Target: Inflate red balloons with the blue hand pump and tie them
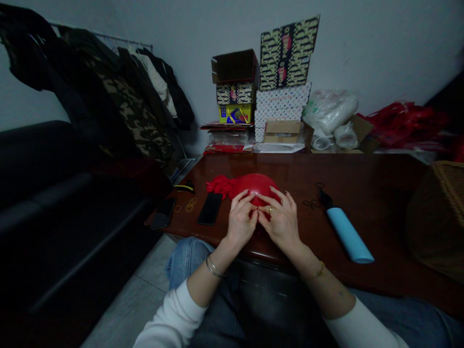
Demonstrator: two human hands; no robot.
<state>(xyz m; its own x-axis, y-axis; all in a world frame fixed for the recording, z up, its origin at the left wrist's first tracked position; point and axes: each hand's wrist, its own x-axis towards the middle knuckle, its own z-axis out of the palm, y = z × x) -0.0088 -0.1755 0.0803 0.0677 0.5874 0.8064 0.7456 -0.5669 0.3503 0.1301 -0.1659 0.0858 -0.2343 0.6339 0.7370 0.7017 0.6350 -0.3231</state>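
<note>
An inflated red balloon (256, 182) rests on the dark wooden table, right in front of me. My left hand (242, 217) pinches near its neck with thumb and forefinger. Meeting it there is my right hand (281, 220), thumb and forefinger closed on the same spot, the other fingers spread along the balloon's side. The neck itself is mostly hidden by my fingertips. A heap of limp red balloons (219, 185) lies just left of the inflated one. Farther right on the table is a light blue cylinder (350, 236) with a black end, which looks like a hand pump.
Left of my hands lie a black phone (210, 209), yellow rubber bands (190, 205) and a dark flat item (164, 213). Stacked boxes (282, 104) and plastic bags (331, 111) line the table's back. A wicker basket (449, 181) stands at the right edge.
</note>
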